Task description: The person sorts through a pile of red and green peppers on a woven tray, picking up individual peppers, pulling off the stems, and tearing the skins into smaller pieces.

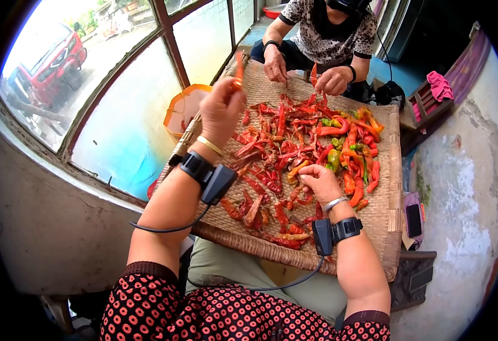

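A pair of bare hands works over a broad, straw-coloured woven surface [386,227] that bears loose peppers. The left hand [224,108], raised above the surface's left side, is closed in a pinch, thumb against bent fingers, on a slender red pepper [239,69] pointing upward. The right hand [321,184] is low over the peppers, its thumb and forefinger nearly together at the end of a curved yellow-orange pepper [297,170]; as the fingertips are small and partly hidden, contact seems likely, but whether they grip it cannot be told. Wrinkled, dark-red peppers [271,176] spread across the middle and near left, while a pile of smooth red, orange and green peppers [348,153] lies at the right, the two kinds meeting between. Opposite, a co-worker's hands [275,65] [334,80] are at the far edge, one beside an upright red pepper [314,75]. An orange-rimmed pale bucket [185,111] stands beyond the left edge, its contents mostly out of sight. The handling is judged to be in mid-course: one pepper is lifted clear, many remain loose on the weave, and the number already dealt with cannot be determined.
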{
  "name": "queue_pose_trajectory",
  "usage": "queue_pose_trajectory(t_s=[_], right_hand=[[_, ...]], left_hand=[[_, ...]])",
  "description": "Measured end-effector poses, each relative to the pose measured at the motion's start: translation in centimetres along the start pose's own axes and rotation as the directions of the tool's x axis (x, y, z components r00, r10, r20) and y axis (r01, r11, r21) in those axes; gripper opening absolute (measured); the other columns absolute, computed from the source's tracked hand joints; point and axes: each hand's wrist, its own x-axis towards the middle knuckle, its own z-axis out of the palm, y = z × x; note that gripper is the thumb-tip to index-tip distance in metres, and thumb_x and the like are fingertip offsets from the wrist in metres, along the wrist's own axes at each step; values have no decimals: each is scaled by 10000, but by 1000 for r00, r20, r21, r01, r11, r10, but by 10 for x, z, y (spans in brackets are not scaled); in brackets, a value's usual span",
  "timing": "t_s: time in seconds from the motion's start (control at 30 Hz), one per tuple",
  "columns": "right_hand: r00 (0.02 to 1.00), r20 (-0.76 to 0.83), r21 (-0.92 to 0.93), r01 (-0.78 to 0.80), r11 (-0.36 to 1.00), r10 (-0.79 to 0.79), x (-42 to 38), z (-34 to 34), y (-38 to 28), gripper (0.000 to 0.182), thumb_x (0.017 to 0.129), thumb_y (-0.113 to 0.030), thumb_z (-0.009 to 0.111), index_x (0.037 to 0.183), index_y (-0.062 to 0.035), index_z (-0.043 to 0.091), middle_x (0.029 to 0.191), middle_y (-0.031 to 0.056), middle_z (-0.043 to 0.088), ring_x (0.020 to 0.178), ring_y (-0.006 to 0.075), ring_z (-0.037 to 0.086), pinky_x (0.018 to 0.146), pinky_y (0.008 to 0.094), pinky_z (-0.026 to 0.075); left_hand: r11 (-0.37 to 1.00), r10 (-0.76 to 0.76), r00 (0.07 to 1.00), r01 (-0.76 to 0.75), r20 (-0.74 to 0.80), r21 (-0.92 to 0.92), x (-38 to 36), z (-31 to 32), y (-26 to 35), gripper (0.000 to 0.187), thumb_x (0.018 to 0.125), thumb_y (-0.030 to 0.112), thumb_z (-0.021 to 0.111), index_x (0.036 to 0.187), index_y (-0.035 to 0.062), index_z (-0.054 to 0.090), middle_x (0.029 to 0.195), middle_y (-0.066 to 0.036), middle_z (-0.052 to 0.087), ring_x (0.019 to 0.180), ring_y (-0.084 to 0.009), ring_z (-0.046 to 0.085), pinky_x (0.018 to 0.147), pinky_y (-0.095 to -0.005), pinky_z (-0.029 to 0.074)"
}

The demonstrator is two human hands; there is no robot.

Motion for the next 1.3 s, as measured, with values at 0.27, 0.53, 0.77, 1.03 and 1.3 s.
queue_pose_trajectory(t_s=[0.27, 0.53, 0.77, 1.03, 1.3], right_hand=[[999, 35, 46, -12, 999, 11, 0, -1, 3, 105, 802, -73, 538, 892, -25, 562, 690, 13, 556, 529, 73, 522, 455, 218, 455], [1000, 8, 6, 1, 1000, -1, 0, 1, 0, 100, 806, -59, 527, 894, -31, 566, 701, 12, 565, 536, 75, 525, 470, 212, 454], [996, 28, 308, 69, 949, -82, -7, 2, -7, 122, 806, -55, 538, 921, -22, 562, 744, 24, 570, 605, 89, 543, 539, 213, 472], [987, 32, 359, 135, 923, -157, -7, 2, -4, 125, 800, -74, 553, 916, -26, 560, 758, 34, 580, 633, 100, 558, 563, 224, 486], [989, -19, 431, 142, 891, -148, -7, 4, -5, 147, 819, -136, 545, 927, -37, 562, 732, 27, 583, 576, 92, 561, 510, 221, 484]], left_hand=[[829, 92, 941, 109, -327, 549, 48, -70, -46, 266, 779, 87, 556, 1031, 23, 500, 757, -123, 618, 646, -271, 610, 586, -316, 493], [793, -263, 954, 129, 144, 595, 16, -32, -40, 212, 756, 152, 552, 948, 75, 601, 834, -162, 605, 772, -278, 590, 720, -354, 462], [991, -96, 563, -27, 821, 135, -44, 25, 17, 262, 751, 158, 618, 970, 19, 585, 750, -109, 621, 662, -195, 605, 622, -285, 481], [993, -115, 413, 28, 904, 114, -69, 40, 28, 174, 736, 155, 624, 849, 24, 614, 705, -112, 611, 628, -204, 599, 577, -297, 463], [977, -211, 506, 96, 836, 189, -63, 36, 27, 167, 744, 155, 619, 842, 20, 613, 651, -95, 595, 577, -156, 574, 548, -272, 456]])
